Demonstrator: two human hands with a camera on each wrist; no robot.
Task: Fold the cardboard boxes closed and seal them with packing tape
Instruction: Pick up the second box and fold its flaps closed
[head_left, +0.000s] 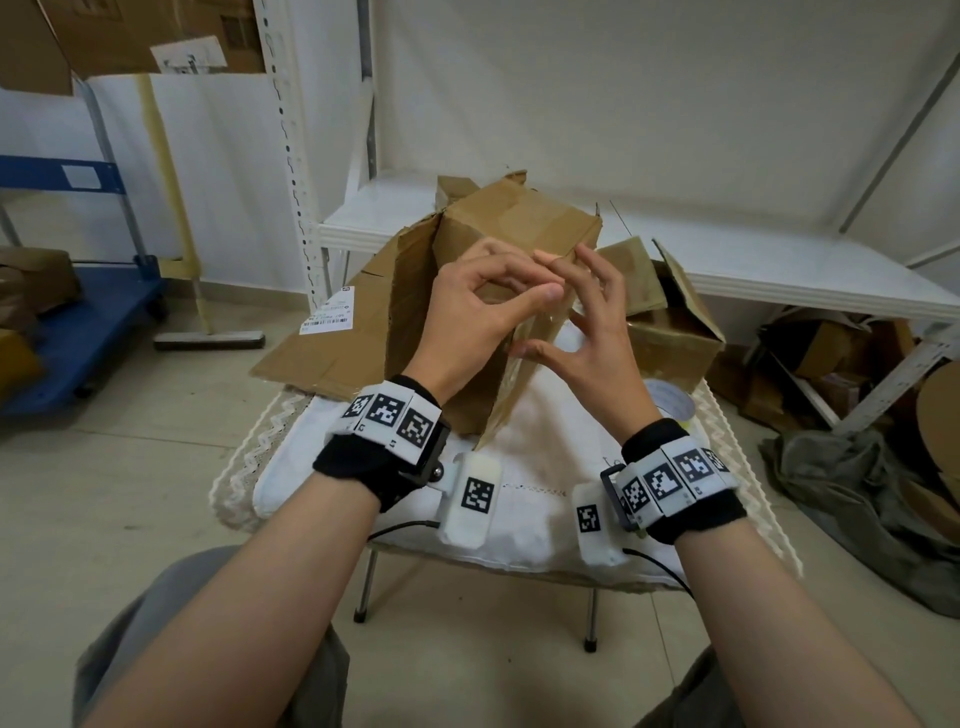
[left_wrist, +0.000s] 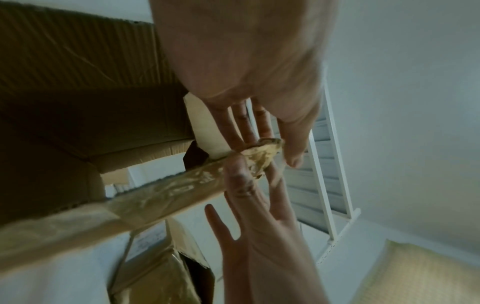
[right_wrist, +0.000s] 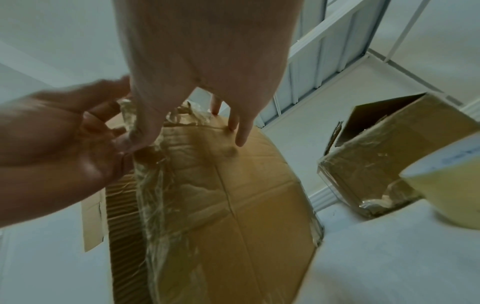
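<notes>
Big cardboard box stands tilted near the middle of the small table, which is covered with a white cloth; one corner edge faces the person and is wrapped in crinkled clear tape. Its open flaps splay out past the table's left edge, one with a shipping label.

Left hand is up against the box's near corner, fingers curled, thumb meeting the fingertips. In the left wrist view a crumpled end of tape sits between its thumb and fingers, so it pinches the tape end.

Right hand is just beside the left, touching it at the fingertips. Its fingers are spread and mostly straight, tips resting on the box's right face near the top corner. It grips nothing.

Second, smaller box sits at the table's far right corner, flaps open, also taped over. Roll of tape lies by the table's right edge, just in front of that box, partly hidden behind the right wrist.

White shelf stands behind the table, blue cart on the floor to the left.
</notes>
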